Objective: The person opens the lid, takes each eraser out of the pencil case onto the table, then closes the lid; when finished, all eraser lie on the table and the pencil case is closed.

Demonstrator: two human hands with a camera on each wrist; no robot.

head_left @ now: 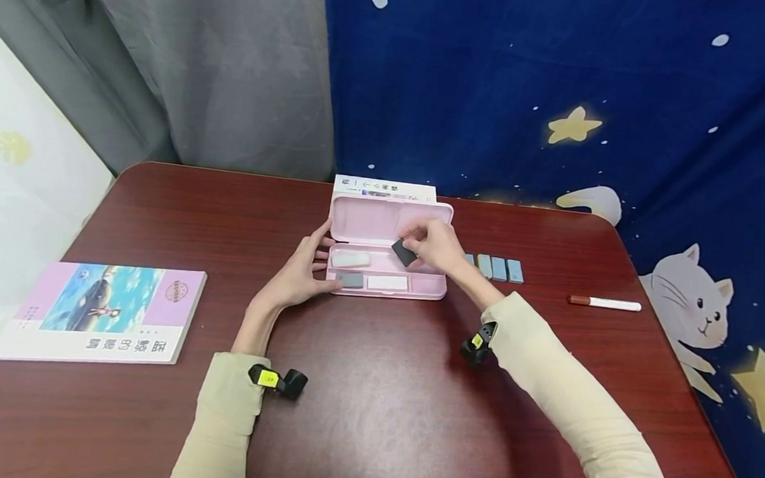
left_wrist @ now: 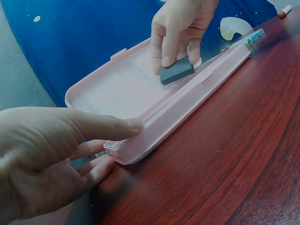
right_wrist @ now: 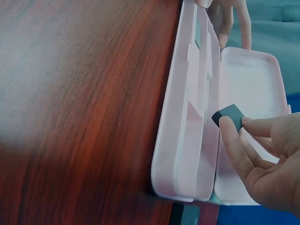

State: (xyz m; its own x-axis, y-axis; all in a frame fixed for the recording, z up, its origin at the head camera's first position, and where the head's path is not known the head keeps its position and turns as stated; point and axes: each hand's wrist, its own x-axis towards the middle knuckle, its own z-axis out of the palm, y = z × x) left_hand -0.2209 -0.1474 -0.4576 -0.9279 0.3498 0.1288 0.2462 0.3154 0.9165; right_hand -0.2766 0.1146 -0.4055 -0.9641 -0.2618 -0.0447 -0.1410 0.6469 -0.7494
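A pink pencil case (head_left: 385, 292) lies with its lid (head_left: 370, 223) tipped back. My left hand (head_left: 296, 274) holds the case's left end, the thumb on the front rim and the fingers along the outer side. Between thumb and fingertips, my right hand (head_left: 437, 244) pinches a black eraser (right_wrist: 229, 116) above the right part of the case, apart from its floor. Inside the case are a white eraser (head_left: 351, 259) in the back compartment, and a grey eraser (head_left: 351, 280) and another white eraser (head_left: 387, 283) in the front one.
Several blue erasers (head_left: 498, 268) stand in a row right of the case, partly hidden by my right wrist. Farther right lies a white marker with a brown cap (head_left: 614, 304). One book (head_left: 111, 312) lies at left, another book (head_left: 386, 188) behind the lid.
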